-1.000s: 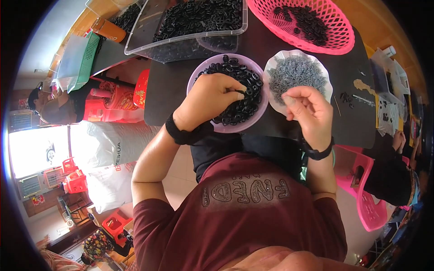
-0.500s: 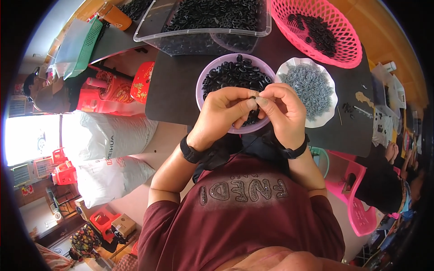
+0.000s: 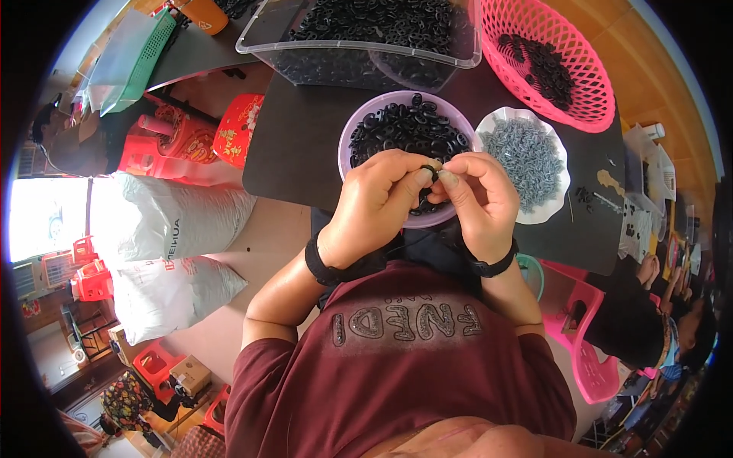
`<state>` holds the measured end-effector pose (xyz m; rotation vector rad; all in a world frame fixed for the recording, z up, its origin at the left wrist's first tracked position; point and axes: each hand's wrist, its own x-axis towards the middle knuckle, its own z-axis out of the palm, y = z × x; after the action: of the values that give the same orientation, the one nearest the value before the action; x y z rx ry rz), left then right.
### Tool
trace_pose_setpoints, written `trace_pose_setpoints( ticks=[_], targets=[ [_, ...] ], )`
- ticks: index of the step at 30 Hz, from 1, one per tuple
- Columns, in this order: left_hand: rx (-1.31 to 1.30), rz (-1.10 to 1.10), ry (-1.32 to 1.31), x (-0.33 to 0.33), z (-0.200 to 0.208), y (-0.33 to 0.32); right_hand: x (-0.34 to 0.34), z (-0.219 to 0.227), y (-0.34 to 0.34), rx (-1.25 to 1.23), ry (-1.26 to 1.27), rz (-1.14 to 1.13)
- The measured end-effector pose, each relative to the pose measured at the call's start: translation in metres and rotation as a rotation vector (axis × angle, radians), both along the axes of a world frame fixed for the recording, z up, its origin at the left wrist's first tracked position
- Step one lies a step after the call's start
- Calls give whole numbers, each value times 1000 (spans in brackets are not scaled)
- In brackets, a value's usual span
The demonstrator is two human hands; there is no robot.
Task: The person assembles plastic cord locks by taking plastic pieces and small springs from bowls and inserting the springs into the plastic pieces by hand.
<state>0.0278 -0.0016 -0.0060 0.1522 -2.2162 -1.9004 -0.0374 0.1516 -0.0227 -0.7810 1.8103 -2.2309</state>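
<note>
Over the near side of a lilac bowl (image 3: 345, 137), my two hands meet fingertip to fingertip. My left hand (image 3: 376, 197) pinches a small black ring-like plastic piece (image 3: 434, 173) between thumb and forefinger. Thumb and forefinger of my right hand (image 3: 487, 200) close together against the piece's right side; whatever they grip is too small and covered to make out. Many similar black oval pieces (image 3: 408, 126) fill the bowl. Just right of it, a white scalloped dish (image 3: 563, 179) holds a heap of small grey-blue pieces (image 3: 527, 162).
Behind the bowl stands a clear plastic bin (image 3: 359, 55) full of black pieces. A pink lattice basket (image 3: 599, 99) with more sits at the far right of the dark table (image 3: 286, 145). White sacks (image 3: 183, 217) stand left; a pink chair (image 3: 588, 359) and other people are at right.
The view has shifted slightly. Between my fingertips the black piece now shows more plainly, and my right fingertips sit a little farther from my left ones.
</note>
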Motion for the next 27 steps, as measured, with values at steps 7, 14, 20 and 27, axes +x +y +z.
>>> trace_pose_setpoints(
  ticks=[7,14,20,27],
  targets=[
    [-263,1,143,1,-1,-2,2,1,0,73,42,1],
    [-487,-27,287,0,3,-3,1,6,4,206,252,-46],
    [-516,-21,253,0,1,-2,2,2,1,187,194,-39],
    [-177,-62,118,1,0,2,1,-1,2,34,21,2]
  ],
)
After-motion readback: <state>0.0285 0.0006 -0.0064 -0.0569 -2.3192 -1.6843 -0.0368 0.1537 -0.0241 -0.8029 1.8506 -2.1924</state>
